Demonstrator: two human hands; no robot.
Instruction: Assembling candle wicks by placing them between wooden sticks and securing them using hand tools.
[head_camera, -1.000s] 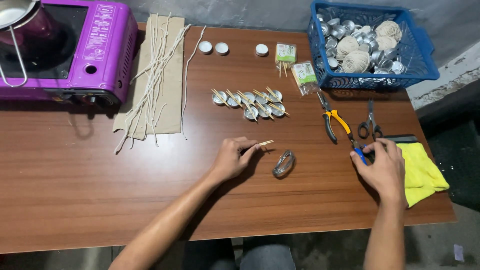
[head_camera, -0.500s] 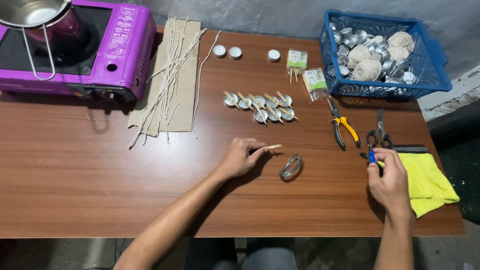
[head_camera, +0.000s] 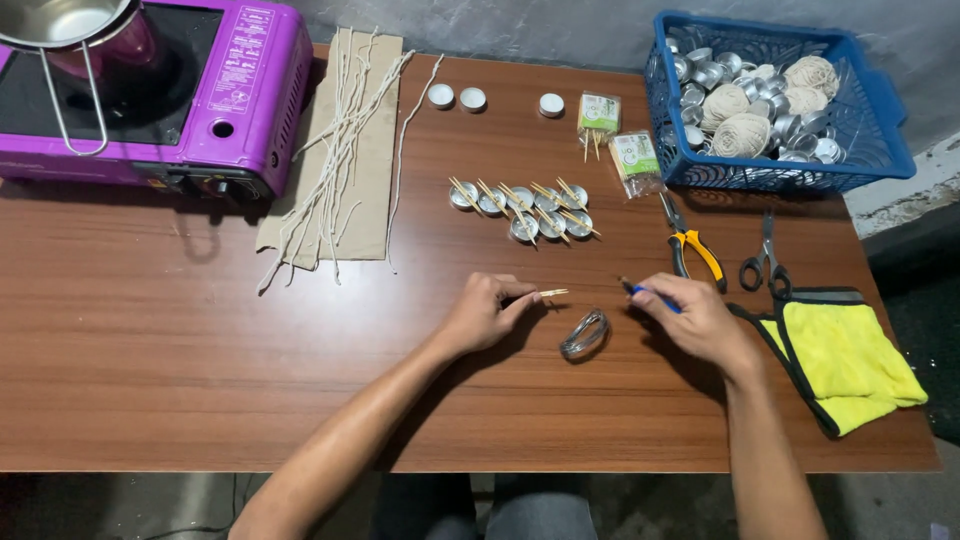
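Fingers pinched both sides: left hand (head_camera: 483, 313) grips wooden sticks (head_camera: 550, 293), right hand (head_camera: 693, 315) grips blue pen (head_camera: 650, 293). Crushed foil cup (head_camera: 584, 334) on table between them. Blue basket (head_camera: 880, 110) holds foil cups, twine balls (head_camera: 741, 134).

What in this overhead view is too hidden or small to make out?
- Blue tool: mostly hidden in the right hand; its kind is unclear.
- Thin sticks: partly inside the left hand; count unclear.
- Metal pot: cut off by the top edge.
- Blue basket: its small cups overlap, uncountable.
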